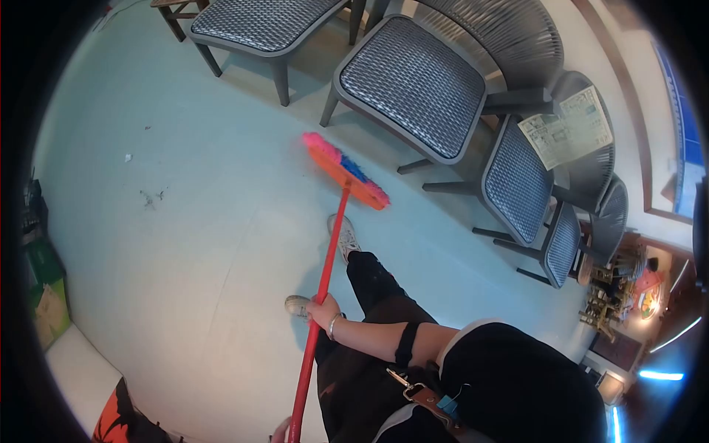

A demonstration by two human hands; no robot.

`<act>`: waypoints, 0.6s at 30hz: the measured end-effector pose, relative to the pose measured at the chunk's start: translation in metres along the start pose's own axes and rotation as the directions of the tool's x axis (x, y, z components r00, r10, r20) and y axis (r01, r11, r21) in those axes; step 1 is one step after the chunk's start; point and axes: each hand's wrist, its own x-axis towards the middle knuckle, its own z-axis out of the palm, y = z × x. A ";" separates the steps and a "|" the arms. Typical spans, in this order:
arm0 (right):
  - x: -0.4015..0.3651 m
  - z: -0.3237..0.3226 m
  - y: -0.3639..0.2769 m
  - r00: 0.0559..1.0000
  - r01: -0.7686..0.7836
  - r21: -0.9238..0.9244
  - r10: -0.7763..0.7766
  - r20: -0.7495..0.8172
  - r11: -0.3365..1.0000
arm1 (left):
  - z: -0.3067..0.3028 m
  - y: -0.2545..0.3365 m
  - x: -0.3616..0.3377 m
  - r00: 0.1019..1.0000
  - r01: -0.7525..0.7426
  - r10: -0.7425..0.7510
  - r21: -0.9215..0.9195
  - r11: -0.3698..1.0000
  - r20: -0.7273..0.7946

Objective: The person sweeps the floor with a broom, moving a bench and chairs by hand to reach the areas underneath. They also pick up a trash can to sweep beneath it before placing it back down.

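Observation:
A push broom with a red handle (323,284) slants across the view from the bottom edge to its orange head (347,179). Pink and blue bristles (353,168) line the head, which rests on the pale floor near the grey chairs. Partway down the handle, my right hand (323,311) is wrapped around it. My left hand (281,430) shows only in part at the bottom edge, closed at the handle's upper end. Both of my shoes are visible beside the handle, one just below the broom head.
Grey woven chairs (413,81) stand in a row along the wall, and a printed sheet (569,129) lies over one chair. Dark debris (153,198) and a small white scrap (128,157) dot the floor (185,244). A green bag-like object (48,288) sits at far left.

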 end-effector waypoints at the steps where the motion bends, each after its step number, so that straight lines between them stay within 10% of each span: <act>1: -0.002 -0.006 -0.007 1.000 0.018 0.113 -0.016 -0.020 0.993 | -0.005 0.012 0.001 0.998 -0.045 0.050 0.154 0.987 -0.028; 3: 0.012 -0.027 -0.025 0.996 0.044 0.300 -0.017 -0.093 0.953 | 0.004 0.028 0.020 0.989 -0.060 0.120 -0.488 0.870 0.092; 6: 0.099 -0.081 -0.030 0.948 0.125 0.311 -0.020 -0.319 0.942 | 0.023 0.018 0.096 0.821 -0.219 0.501 -0.659 0.720 0.275; 9: 0.134 -0.119 -0.056 0.975 -0.124 0.177 0.153 -0.160 0.976 | 0.069 0.030 0.153 0.723 -0.606 0.526 0.046 0.794 0.448; 14: 0.114 -0.027 -0.038 0.996 -0.085 0.234 0.090 -0.011 0.968 | 0.009 0.053 0.102 0.768 -0.641 0.617 0.188 0.745 0.173; 18: 0.054 0.077 -0.029 0.987 -0.064 0.269 0.020 0.162 0.961 | -0.061 0.049 0.054 0.505 -0.691 0.858 0.551 0.467 -0.093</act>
